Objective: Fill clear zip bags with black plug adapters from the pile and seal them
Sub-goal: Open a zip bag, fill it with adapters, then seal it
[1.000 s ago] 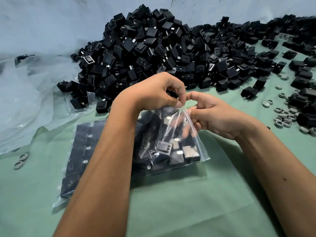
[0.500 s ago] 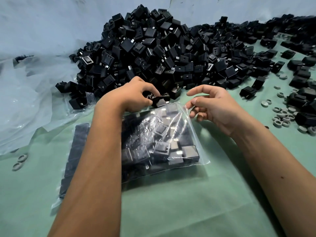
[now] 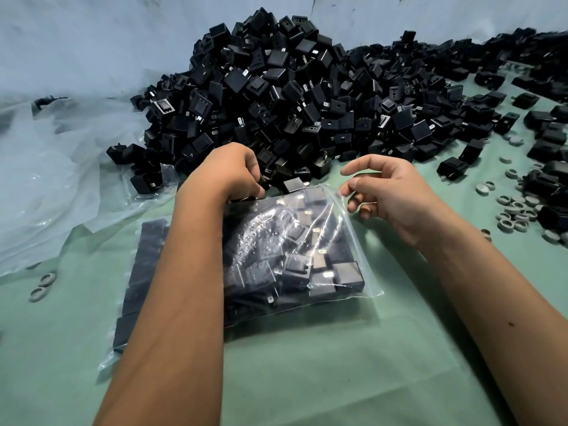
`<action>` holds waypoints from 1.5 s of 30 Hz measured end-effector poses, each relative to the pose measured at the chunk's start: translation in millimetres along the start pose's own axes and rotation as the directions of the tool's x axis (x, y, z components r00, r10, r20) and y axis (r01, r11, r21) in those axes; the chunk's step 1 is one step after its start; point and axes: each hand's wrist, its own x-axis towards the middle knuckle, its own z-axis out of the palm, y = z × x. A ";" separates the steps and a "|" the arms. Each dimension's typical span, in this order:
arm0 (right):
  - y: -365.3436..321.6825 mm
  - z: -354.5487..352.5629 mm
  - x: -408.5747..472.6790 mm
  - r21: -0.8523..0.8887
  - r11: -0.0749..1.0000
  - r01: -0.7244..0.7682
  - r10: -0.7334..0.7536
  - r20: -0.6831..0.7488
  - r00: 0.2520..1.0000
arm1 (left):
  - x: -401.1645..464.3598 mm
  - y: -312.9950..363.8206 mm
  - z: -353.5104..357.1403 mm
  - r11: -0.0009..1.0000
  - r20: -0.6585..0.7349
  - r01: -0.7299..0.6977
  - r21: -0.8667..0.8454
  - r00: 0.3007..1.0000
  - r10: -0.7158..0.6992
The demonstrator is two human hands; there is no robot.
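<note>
Zip bag (image 3: 295, 259), clear, packed with black plug adapters, is lying flat on the green table cover (image 3: 338, 379) in the middle of the table, mouth pointing toward the pile (image 3: 307, 99). Left hand (image 3: 229, 172) is sitting at the bag's far-left corner, fingers curled down and gripping the top edge there; its forearm is crossing over the bag's left part. Right hand (image 3: 390, 192) is hovering at the far-right corner of the bag mouth, fingers loosely curled, thumb and forefinger apart; fingertips are just at the zip strip but cannot tell if they are actually pinching it. One loose adapter (image 3: 294, 185) is lying just beyond the bag mouth, between the hands.

Second filled bag (image 3: 140, 281) is lying under the left forearm, toward the table's left edge, adapters inside it lined up in rows. The pile is heaping up against the far wall and trailing off to the far-right corner. Grey plastic rings (image 3: 516, 210) are scattered along the right edge, and a couple more rings (image 3: 43, 285) near the left edge. Crumpled clear plastic sheet (image 3: 61, 167) is bunching at the far-left side, next to the pile.
</note>
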 end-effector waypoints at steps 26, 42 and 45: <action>1.1 -1.8 3.1 0.091 0.991 0.095 -0.088 -0.084 0.993 | -21.0 77.1 23.9 0.818 0.018 -0.517 -0.254 0.843 0.538; 0.1 -6.9 -0.1 -0.791 0.574 0.210 -0.235 0.086 0.968 | -15.0 61.9 16.8 0.885 0.307 -0.454 -0.103 0.832 0.463; -0.7 -10.4 0.1 -0.768 0.619 0.164 -0.221 0.030 0.975 | -16.3 54.8 13.6 0.880 0.330 -0.465 -0.102 0.818 0.470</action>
